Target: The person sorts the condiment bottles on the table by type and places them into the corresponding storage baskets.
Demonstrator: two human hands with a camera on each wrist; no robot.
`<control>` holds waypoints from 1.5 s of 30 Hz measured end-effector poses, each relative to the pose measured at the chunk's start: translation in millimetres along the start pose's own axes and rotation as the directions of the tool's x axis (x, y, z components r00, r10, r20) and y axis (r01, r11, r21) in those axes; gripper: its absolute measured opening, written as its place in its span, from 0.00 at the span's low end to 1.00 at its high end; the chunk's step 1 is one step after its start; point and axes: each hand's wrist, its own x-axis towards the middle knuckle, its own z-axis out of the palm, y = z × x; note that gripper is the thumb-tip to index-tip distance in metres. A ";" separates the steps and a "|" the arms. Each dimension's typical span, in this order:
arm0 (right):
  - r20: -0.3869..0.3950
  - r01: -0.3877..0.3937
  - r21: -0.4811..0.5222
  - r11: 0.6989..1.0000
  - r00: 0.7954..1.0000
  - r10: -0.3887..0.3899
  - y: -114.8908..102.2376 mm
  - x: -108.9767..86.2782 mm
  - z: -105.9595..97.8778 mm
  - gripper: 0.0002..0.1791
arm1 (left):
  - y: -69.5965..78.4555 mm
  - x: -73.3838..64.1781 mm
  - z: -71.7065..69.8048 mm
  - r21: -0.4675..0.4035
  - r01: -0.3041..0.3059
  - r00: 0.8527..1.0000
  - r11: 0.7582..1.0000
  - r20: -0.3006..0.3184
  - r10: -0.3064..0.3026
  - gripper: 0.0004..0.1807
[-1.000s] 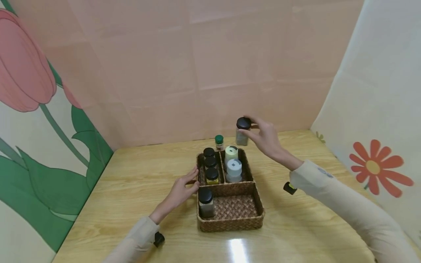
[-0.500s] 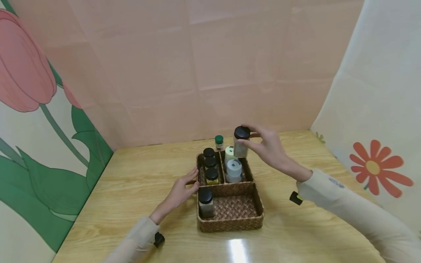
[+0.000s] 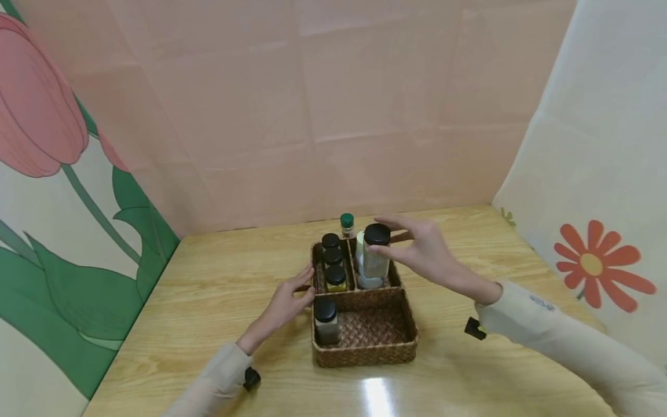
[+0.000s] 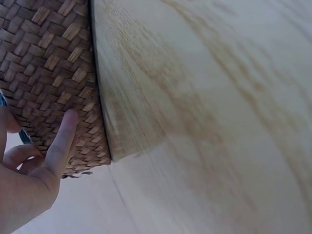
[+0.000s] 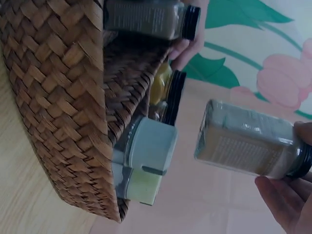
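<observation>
In the head view my right hand [image 3: 427, 252] pinches a clear spice jar [image 3: 376, 260] by its black lid. The jar is held upright over the basket's back right compartment, overlapping the white-lidded jar there; the right wrist view shows the held jar [image 5: 243, 139] apart from the basket. My left hand [image 3: 285, 301] rests at the left side of the woven basket [image 3: 367, 354], one finger extended along its outer wall in the left wrist view. Several black-lidded jars [image 3: 334, 258] fill the back left compartment. Another black-lidded jar [image 3: 326, 327] stands front left.
A green-capped bottle [image 3: 347, 226] stands just behind the basket. White- and pale-green-lidded containers [image 5: 151, 146] occupy the back right compartment. The wooden table [image 3: 234, 249] meets a pink wall covering [image 3: 234, 145] at the back.
My right hand has lowered the spice jar and brought it slightly left, from behind the basket to over the back right compartment. The left hand and basket have stayed put.
</observation>
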 end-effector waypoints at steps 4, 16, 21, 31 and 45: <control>0.069 -0.005 0.040 0.999 0.998 0.003 -4.2 -5.6 2.7 0.30 | 1.9 -0.1 -0.9 0.009 0.005 1.000 1.000 0.001 -0.005 0.28; 0.204 0.005 0.058 0.998 0.979 -0.017 -10.2 -20.7 16.4 0.31 | 1.1 0.1 -1.6 -0.001 -0.003 1.000 1.000 -0.002 0.003 0.28; 0.221 0.046 0.052 0.998 0.974 -0.056 -10.9 -27.2 23.6 0.31 | 1.5 -0.2 -1.9 -0.003 -0.002 1.000 1.000 -0.004 0.002 0.28; 0.300 0.061 -0.011 0.998 0.952 -0.055 -4.9 -39.9 40.3 0.28 | 0.3 1.0 -1.7 0.021 -0.024 1.000 1.000 -0.013 0.024 0.28; 0.393 0.046 -0.060 0.997 0.919 -0.019 4.9 -52.9 62.2 0.27 | -0.5 0.7 -0.1 0.015 -0.007 1.000 1.000 -0.013 0.007 0.28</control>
